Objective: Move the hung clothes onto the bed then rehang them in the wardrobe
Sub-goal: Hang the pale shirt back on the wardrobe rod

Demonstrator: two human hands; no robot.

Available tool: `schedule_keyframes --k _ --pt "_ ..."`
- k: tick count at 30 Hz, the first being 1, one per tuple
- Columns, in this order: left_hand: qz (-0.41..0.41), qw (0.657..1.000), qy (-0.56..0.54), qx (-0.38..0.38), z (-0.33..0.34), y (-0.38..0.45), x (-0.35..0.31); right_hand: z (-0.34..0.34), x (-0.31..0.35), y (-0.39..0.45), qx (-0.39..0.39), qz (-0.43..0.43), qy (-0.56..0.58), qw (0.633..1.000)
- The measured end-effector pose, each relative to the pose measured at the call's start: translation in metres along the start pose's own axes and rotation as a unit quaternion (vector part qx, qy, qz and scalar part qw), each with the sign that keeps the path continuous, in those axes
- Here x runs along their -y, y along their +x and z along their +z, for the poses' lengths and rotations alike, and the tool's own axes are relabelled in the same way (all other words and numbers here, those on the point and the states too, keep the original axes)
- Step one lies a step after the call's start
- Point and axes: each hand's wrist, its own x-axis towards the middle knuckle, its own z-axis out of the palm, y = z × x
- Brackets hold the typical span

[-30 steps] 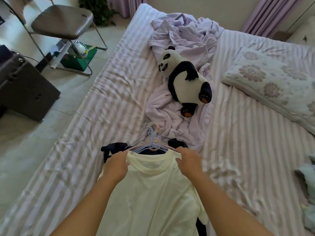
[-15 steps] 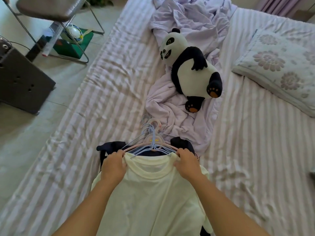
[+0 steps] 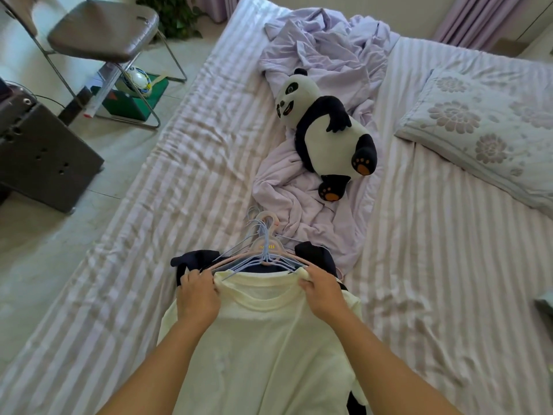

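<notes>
A pale yellow T-shirt lies on top of a pile of hung clothes on the striped bed. My left hand grips its left shoulder at the collar, and my right hand grips the right shoulder. Beyond the collar a bunch of hangers, pink and light blue, fans out with hooks pointing away from me. A dark navy garment shows under the T-shirt on both sides.
A panda plush lies on a crumpled lilac sheet just beyond the hangers. A floral pillow is at the right. Left of the bed stand a folding chair and a black box on the floor.
Both hands stay at the T-shirt's shoulders. Their grip has shifted slightly toward the collar ends and the shirt looks pulled a bit flatter. The camera view has bobbed.
</notes>
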Motion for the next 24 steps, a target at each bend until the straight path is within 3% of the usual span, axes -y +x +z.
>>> schedule_keyframes --k 4,8,17,24 --pt "-0.016 0.994 -0.106 -0.012 -0.022 -0.028 -0.005 -0.02 0.015 -0.025 -0.024 -0.015 0.017 0.999" --pt "-0.035 0.967 -0.251 -0.037 -0.045 -0.066 -0.008 -0.042 0.037 -0.056 -0.031 -0.035 0.018 0.999" --pt "0.068 0.926 -0.368 -0.039 -0.138 -0.171 0.002 -0.094 0.094 -0.157 -0.069 -0.094 0.047 0.992" --pt "0.17 0.925 -0.331 -0.074 -0.191 -0.248 0.019 -0.129 0.125 -0.238 -0.073 -0.138 0.047 0.987"
